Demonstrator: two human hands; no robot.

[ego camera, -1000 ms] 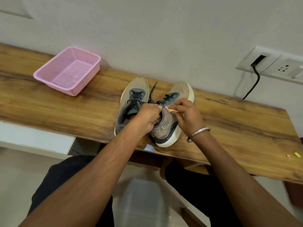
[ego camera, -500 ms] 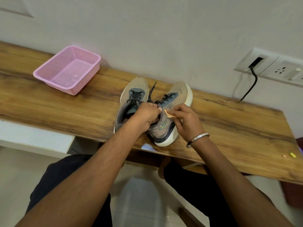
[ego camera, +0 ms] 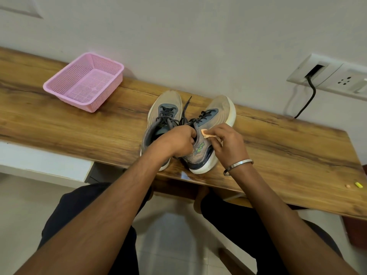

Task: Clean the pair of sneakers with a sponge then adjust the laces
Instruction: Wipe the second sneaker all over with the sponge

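Observation:
Two beige-grey sneakers with dark laces stand side by side on the wooden table (ego camera: 278, 147), toes toward the wall. My left hand (ego camera: 175, 139) grips the collar of the right sneaker (ego camera: 216, 114) at its opening, fingers curled inside. My right hand (ego camera: 228, 143) pinches a small orange sponge (ego camera: 205, 133) and presses it against that sneaker's outer side, just below the laces. The left sneaker (ego camera: 165, 108) stands untouched; my left wrist covers its heel.
A pink mesh basket (ego camera: 85, 80) sits on the table's far left near the wall. Two tiny bits, one orange and one yellow (ego camera: 357, 184), lie near the table's right front edge. A socket plate with a black cable (ego camera: 311, 90) is on the wall at right.
My right hand with the sponge has shifted slightly along the right sneaker's side. My left hand keeps its grip on the collar, and the sneakers stay in place.

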